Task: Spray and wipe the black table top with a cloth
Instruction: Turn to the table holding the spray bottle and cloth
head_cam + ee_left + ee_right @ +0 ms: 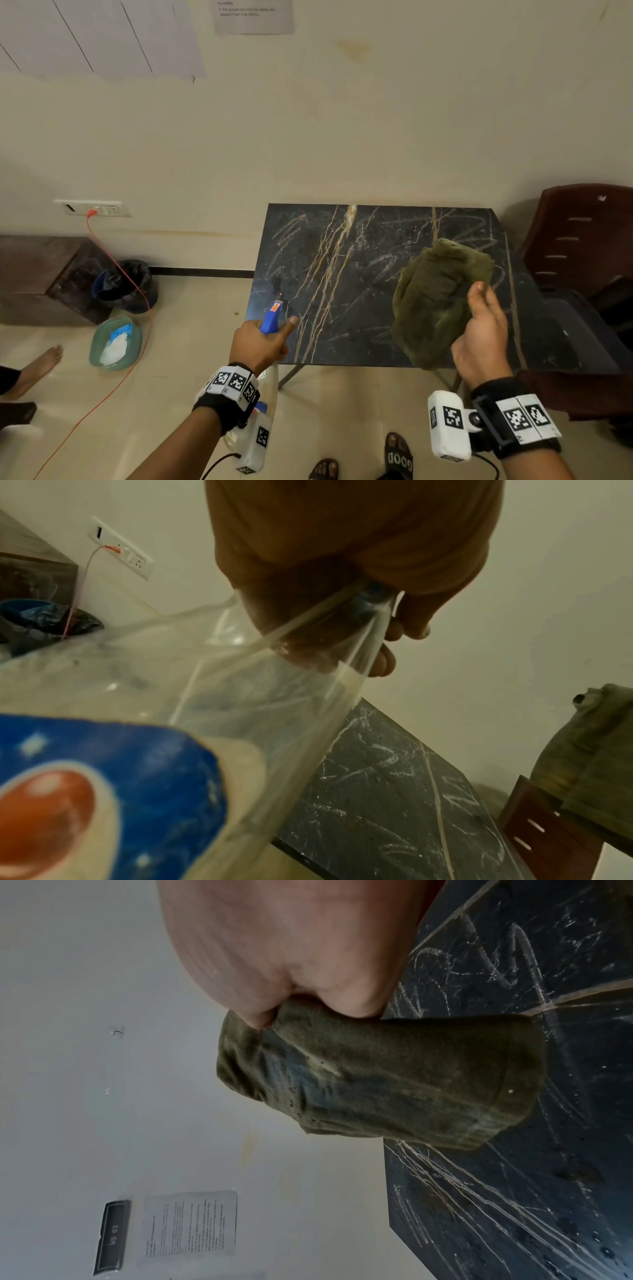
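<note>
Gripping the light spray bottle [270, 320] at seven o'clock, the left hand [259, 342] is curling round its neck; the right hand [481, 337] is pinching the limp cloth [435, 301] over the table [342, 257].

the black table top [376, 274] looks like polished stone, dark and marbled with tan veins, its sheen dulled by pale chalky scribbles and scratches; the cloth [438, 301] is olive green, soft and matt with a fuzzy nap, rumpled into folds; the spray bottle [240, 696] has a clear, thin plastic body with a glossy blue printed label and a smooth blue plastic trigger head [272, 317]; the chair [579, 240] is dark brown moulded plastic with a slight gloss; the floor [191, 359] is smooth beige tile
</note>
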A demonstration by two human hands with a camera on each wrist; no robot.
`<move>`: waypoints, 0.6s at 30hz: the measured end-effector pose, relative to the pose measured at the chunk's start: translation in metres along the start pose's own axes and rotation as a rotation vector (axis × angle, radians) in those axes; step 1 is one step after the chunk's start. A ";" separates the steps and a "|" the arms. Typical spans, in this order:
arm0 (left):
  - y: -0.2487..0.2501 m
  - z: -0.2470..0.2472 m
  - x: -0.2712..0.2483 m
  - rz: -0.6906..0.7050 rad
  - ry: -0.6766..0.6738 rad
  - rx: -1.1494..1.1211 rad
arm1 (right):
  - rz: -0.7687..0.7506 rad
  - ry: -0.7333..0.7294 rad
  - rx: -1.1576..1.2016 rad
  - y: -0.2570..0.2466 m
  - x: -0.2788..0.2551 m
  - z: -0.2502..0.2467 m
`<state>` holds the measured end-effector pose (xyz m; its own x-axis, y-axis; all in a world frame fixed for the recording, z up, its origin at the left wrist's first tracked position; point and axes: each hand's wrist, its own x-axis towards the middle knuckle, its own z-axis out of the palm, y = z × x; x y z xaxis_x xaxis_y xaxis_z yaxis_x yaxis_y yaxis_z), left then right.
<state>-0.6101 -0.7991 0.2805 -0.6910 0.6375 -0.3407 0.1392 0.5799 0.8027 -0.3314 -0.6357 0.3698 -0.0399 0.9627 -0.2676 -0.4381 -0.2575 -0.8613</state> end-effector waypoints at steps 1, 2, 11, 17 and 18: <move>0.000 0.001 0.000 0.001 -0.001 -0.014 | -0.001 0.000 0.003 -0.001 0.000 -0.001; 0.002 0.002 -0.001 0.007 -0.005 -0.038 | -0.006 -0.001 0.004 -0.001 -0.001 -0.003; -0.004 0.020 -0.001 0.004 -0.147 0.068 | -0.036 0.026 0.009 -0.006 0.000 -0.018; -0.003 0.026 -0.001 0.027 -0.190 0.040 | -0.045 0.043 0.030 -0.013 -0.004 -0.026; 0.000 0.026 -0.002 0.036 -0.195 0.016 | -0.048 0.047 0.026 -0.013 -0.005 -0.027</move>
<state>-0.5906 -0.7870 0.2682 -0.5352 0.7434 -0.4011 0.1737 0.5616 0.8090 -0.3009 -0.6389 0.3709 0.0235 0.9688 -0.2469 -0.4621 -0.2085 -0.8620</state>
